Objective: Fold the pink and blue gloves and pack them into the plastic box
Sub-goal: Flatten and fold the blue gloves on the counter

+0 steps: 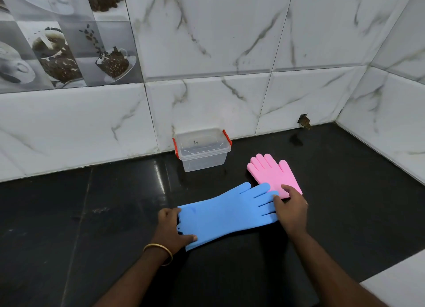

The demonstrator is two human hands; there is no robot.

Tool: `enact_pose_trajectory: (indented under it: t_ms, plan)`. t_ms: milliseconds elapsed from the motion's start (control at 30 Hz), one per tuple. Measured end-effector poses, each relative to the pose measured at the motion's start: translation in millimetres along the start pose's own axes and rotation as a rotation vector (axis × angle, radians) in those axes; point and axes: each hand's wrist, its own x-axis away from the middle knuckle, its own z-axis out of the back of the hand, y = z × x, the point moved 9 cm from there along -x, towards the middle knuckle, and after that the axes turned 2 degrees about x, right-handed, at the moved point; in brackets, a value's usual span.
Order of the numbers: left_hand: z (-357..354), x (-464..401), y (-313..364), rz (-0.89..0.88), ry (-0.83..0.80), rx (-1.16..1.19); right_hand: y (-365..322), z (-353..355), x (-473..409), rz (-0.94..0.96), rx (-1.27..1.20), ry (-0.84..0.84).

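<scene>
Landmark: I take the clear rectangular plastic box with red side latches (202, 149) as my reference; it stands on the glossy black stone counter (92, 214), its back against the white marble-look wall tiles (207, 100).
Box lid: I see a clear lid on top, though I cannot tell through the transparent plastic whether it is latched.
Blue glove: the long sky-blue rubber glove (226, 211) lies flat and unfolded on the counter, nearer me than the box, its cuff toward the box's left side and its fingers pointing to the right.
Pink glove: the pink rubber glove (272, 174) lies flat to the right of the box and a little nearer me, fingers aimed toward the wall; it looks like a folded or doubled stack, but I cannot be sure.
Overlap: the blue fingertips reach the pink glove's near edge.
Left hand: my left hand (173, 229) is at the blue cuff, thumb lying on top of the rubber and the other fingers curled around the cuff edge, pinching it.
Right hand: my right hand (291, 209) rests palm-down with fingers spread loosely, pressing the blue fingertips and the pink glove's near edge, gripping nothing.
Wrist: a thin gold bangle (159, 251) circles the left wrist.
Wall left of box: printed coffee-cup tiles (62, 42).
</scene>
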Motion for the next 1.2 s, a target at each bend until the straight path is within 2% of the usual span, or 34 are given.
enact_pose_trajectory:
  t_ms: [67,100,167,233,300,433,600,733,833,1000,1067,1133,1200]
  plan:
    - [9.8,-4.6,0.1,-0.003,0.060,0.014,-30.0,-10.3,17.8,0.217,0.110,0.007]
    - [13.8,-8.0,0.5,0.002,0.089,-0.003,-46.3,-24.3,29.4,0.336,0.166,-0.044]
    - [18.5,-16.3,1.5,0.033,0.118,-0.079,-71.2,-65.1,54.4,0.524,0.332,-0.242]
    - [19.0,-25.4,3.8,0.063,0.101,-0.158,-79.5,-105.5,75.4,0.614,0.504,-0.445]
    - [19.9,-32.1,7.3,0.077,0.086,-0.181,-80.6,-132.7,88.4,0.652,0.597,-0.561]
    - [24.5,-42.1,8.5,0.128,0.087,-0.158,-75.5,-159.3,100.9,0.692,0.678,-0.661]
    - [24.2,-48.1,6.1,0.204,0.087,-0.075,-59.7,-168.6,101.8,0.685,0.725,-0.692]
    - [19.3,-46.3,14.6,0.225,0.093,0.152,-60.2,-167.5,102.6,0.687,0.725,-0.695]
    - [11.9,-41.6,39.7,0.236,0.030,0.355,-67.0,-160.5,102.3,0.630,0.605,-0.738]
    - [-7.8,-34.5,96.7,0.322,-0.138,0.717,-88.1,-111.4,112.6,0.473,-0.084,-0.672]
    - [-17.2,-34.3,112.6,0.382,-0.198,0.751,-90.5,-98.5,117.8,0.431,-0.155,-0.615]
    - [-59.0,-46.3,155.8,0.431,-0.253,0.738,-60.8,-66.3,87.2,0.332,-0.178,-0.481]
    - [-65.0,-50.6,157.7,0.462,-0.231,0.729,-55.4,-61.3,76.9,0.262,-0.173,-0.385]
